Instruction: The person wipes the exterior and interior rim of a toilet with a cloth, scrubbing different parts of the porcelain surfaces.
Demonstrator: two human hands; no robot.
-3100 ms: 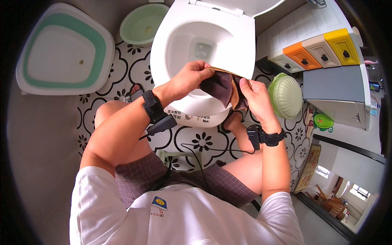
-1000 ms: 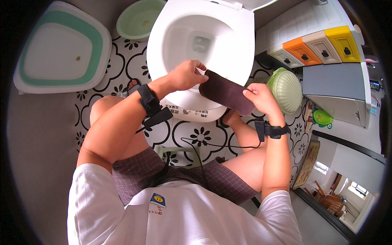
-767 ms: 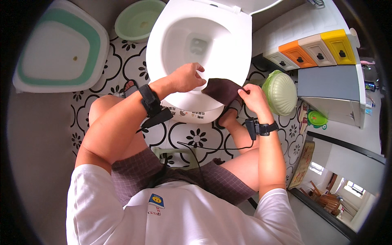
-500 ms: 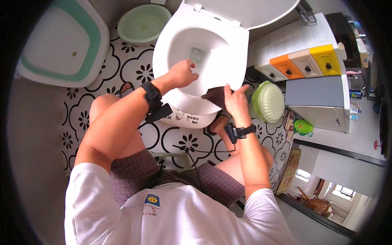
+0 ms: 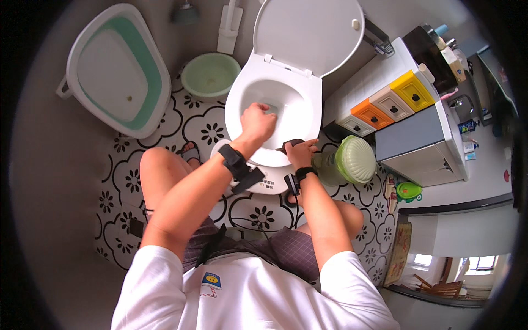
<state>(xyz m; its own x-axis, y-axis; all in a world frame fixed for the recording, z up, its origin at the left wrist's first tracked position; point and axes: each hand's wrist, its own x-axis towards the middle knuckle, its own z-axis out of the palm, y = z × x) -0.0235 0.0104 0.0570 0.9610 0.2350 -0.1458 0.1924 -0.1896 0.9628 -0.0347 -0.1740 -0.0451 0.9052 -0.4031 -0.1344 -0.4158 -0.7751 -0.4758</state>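
Observation:
A white toilet (image 5: 314,110) stands before me with its lid (image 5: 311,33) raised. My left hand (image 5: 257,124) hangs over the bowl, its fingers curled in; whether they hold anything is hidden. At the front right of the seat, my right hand (image 5: 300,153) grips a dark brown cloth (image 5: 286,146), which lies against the rim. Most of the cloth is hidden under the hand. Some of its fingers stick out to the right. Black straps with small devices sit on both wrists.
A white and green folding tub (image 5: 157,82) leans at the left, beside a pale green basin (image 5: 212,77). A lidded green bin (image 5: 356,159) stands right of the toilet, near a cabinet with coloured drawers (image 5: 373,115). My knees flank the toilet's front on the patterned floor (image 5: 264,215).
The whole view has shifted, showing more of the lid and back wall. My left hand's fingers have curled tighter. The brown cloth shows less, bunched under my right hand.

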